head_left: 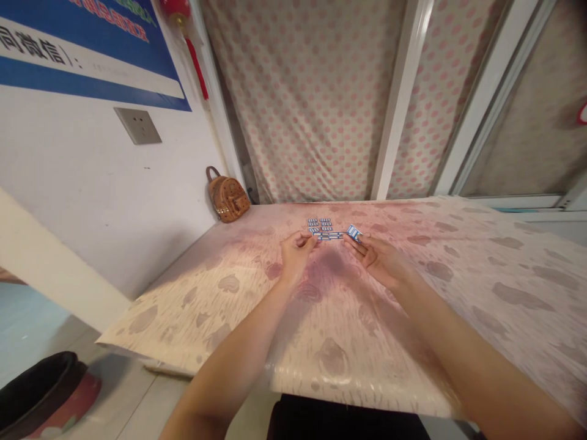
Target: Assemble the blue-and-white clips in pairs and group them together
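Note:
Small blue-and-white cards (pixel 326 221) lie in short rows on the table, just beyond my hands. My left hand (pixel 297 252) is closed, thumb and forefinger pinched at the left end of a nearer blue-and-white row (pixel 331 236). A tilted card shows at those fingertips, but whether they grip it or only touch it is too small to tell. In my right hand (pixel 373 256), between thumb and fingers, is a blue-and-white card (pixel 353 231), held at a slant at the row's right end. Whether it is one card or several stacked cannot be made out.
A patterned, shiny cloth covers the table (pixel 257 305). At its back left corner stands a small brown backpack-shaped bag (pixel 228 197) against the wall. A dotted curtain (pixel 312 104) hangs behind the far edge. On the floor at lower left is a dark-mouthed bin (pixel 68 403).

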Available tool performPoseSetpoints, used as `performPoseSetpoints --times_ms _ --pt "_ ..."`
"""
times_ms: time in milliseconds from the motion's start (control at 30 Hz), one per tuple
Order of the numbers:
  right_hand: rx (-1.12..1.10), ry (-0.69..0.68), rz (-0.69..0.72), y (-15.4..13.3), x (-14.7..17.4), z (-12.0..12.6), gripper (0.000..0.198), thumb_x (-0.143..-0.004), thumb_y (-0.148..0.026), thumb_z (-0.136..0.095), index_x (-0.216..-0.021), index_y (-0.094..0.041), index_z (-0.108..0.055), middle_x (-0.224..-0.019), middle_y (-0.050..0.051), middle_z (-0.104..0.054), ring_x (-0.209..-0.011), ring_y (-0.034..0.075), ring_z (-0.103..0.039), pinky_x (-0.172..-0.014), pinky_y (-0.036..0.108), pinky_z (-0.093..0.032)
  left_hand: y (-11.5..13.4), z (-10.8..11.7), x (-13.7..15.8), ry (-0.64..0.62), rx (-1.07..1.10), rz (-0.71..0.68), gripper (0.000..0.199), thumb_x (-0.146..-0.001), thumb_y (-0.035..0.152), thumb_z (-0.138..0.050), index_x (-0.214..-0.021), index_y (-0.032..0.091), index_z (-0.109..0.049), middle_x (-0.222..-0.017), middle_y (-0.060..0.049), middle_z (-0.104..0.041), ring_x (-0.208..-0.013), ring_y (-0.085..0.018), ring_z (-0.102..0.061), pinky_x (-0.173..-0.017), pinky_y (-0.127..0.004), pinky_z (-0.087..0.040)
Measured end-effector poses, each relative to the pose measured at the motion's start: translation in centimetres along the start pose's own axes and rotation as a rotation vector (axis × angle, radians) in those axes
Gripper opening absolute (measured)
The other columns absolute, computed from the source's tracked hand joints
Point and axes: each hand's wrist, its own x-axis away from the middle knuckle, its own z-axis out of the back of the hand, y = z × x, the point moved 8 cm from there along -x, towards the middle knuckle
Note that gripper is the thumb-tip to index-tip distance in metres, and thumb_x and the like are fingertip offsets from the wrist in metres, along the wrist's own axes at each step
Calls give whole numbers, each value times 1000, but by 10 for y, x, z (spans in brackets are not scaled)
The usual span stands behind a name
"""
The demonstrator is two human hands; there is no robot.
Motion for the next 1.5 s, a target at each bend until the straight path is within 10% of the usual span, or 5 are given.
performPoseSetpoints --times_ms 1233,1500 --pt "-115 -20 -50 18 3 -10 11 -70 -21 -78 -68 -23 -68 -105 6 -77 -122 26 -64 -113 39 -48 -15 -22 11 -130 123 95 33 -72 43 -82 -88 13 -76 -89 -11 -78 -89 -25 -76 -90 -40 -58" --pt "238 106 236 -13 1 7 27 -71 -39 -81 -66 -24 -59 -79 0 -68 -87 20 -67 -91 40 -53 -12 -15 9 -86 113 126 29 -74 39 -81 -85 13 -77 -88 -11 -78 -83 -22 -75 -85 -36 -58"
